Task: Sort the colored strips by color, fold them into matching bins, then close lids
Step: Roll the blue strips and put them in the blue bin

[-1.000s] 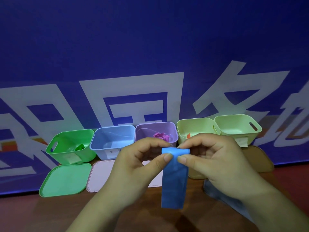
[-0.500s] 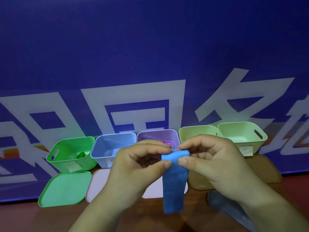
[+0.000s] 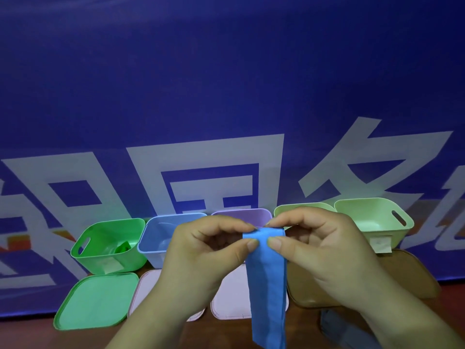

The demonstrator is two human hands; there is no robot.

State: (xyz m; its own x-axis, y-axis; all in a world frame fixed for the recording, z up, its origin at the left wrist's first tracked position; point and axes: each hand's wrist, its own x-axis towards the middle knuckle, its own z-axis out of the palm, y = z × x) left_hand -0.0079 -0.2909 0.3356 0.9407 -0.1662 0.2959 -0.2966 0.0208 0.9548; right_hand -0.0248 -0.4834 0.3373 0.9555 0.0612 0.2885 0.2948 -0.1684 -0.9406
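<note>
Head view, centre frame: blue strip (image 3: 268,280), flat, matte and faintly rippled like thin cloth, top edge folded over, hanging straight down in front of the lids and cut off by the lower edge of the frame. Pinched at that folded top by both hands: left hand (image 3: 201,255) with thumb pad against the strip's left corner and fingers curled over behind, right hand (image 3: 327,253) mirroring it on the right corner, the two thumb tips nearly meeting across the fold. Held up off the table, just in front of the purple bin (image 3: 241,214). Behind, a row of smooth plastic bins with rounded corners, all open: green bin (image 3: 95,265) with a slot handle and a small green piece (image 3: 123,248) inside, light blue bin (image 3: 153,258), then the purple one, yellow-green bin (image 3: 297,209), pale green bin (image 3: 377,233) with a paper label (image 3: 381,244). In front of them, flat rounded-square lids lying face up: green lid (image 3: 95,301), two pale pink lids (image 3: 148,290) (image 3: 231,298), two tan lids (image 3: 307,290) (image 3: 412,273). Near the right wrist, a grey-blue strip (image 3: 334,326) lying on the table (image 3: 50,338), dark reddish-brown wood. Backdrop: deep blue banner (image 3: 226,84) with large pale characters.
</note>
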